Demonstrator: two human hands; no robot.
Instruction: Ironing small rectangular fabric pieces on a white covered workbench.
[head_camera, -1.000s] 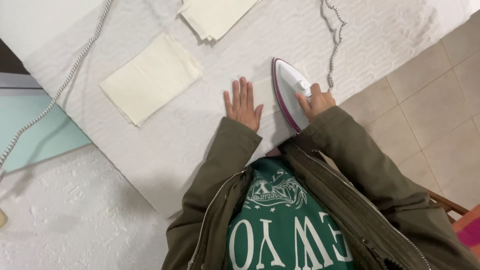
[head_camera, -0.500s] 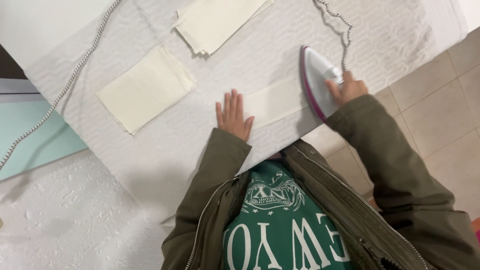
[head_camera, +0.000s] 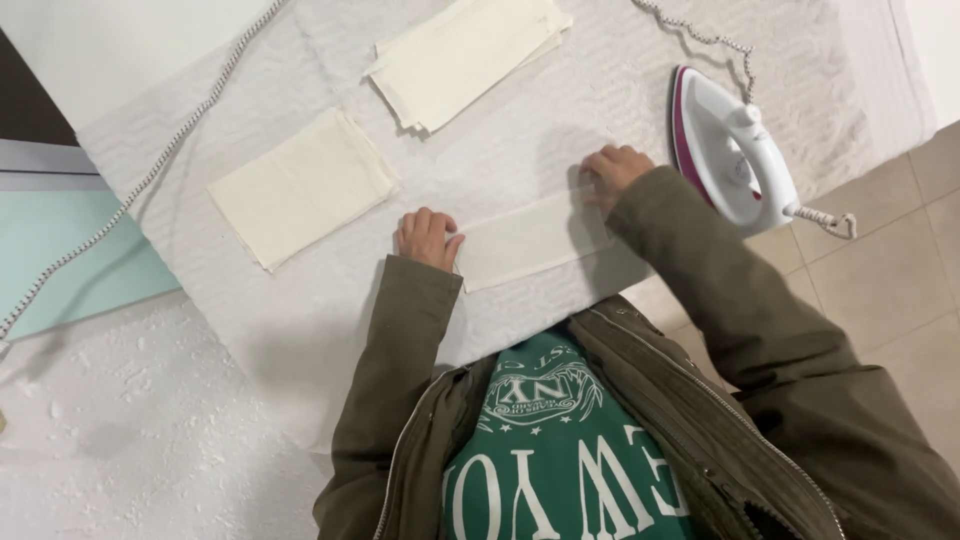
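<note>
- Hands at both ends of cream cloth strip (head_camera: 530, 240) on the white textured cover (head_camera: 520, 120) of the ironing surface. Left hand (head_camera: 427, 238) is curled, fingertips nipping the strip's left end. Right hand (head_camera: 613, 172) has fingers bent on the strip's far right corner; if it truly pinches or only presses, I cannot tell.
- Strip lies flat, slightly slanted, right in front of the person, near the table edge.
- Iron (head_camera: 730, 150), white w/ magenta trim, is parked to the right of the right hand, apart from the strip; nobody holds it. Its braided cord (head_camera: 700, 40) runs off the top edge.
- Other pieces: one folded cream square (head_camera: 300, 188) to the left, a stack of cream rectangles (head_camera: 465, 55) further back.
- To handle well, in my judgement: grip both ends w/ equal tension so the strip stays straight; lift or fold slowly, corners matched, edges aligned.
- Fabric looks thin and light; it creases easily, so do not drag it over the rough cover.
- Keep right sleeve (head_camera: 700, 270) away from the iron, it may be hot; mind also the coiled cord end near the table edge.
</note>
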